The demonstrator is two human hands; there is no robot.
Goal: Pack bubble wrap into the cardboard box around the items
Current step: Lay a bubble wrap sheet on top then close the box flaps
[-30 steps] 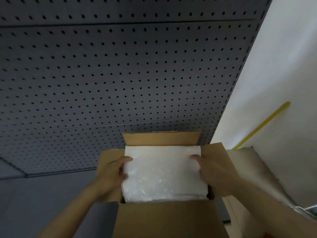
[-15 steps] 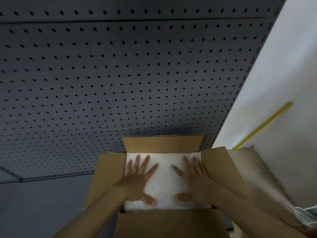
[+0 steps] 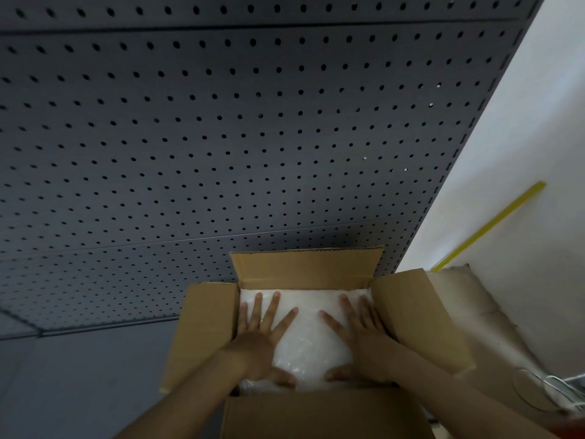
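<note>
An open cardboard box sits at the bottom centre with all its flaps spread outward. A white sheet of bubble wrap fills the opening and hides whatever lies beneath. My left hand lies flat on the left half of the sheet, fingers spread and straight. My right hand lies flat on the right half in the same way, thumb toward me. Both palms press down on the wrap.
A dark grey pegboard wall rises right behind the box. A white wall with a yellow strip stands to the right. Pale packing material and a wire object lie at the right of the box.
A second ago my hands held the sheet by its left and right edges. They have since moved inward onto its top and now press it flat into the box.
</note>
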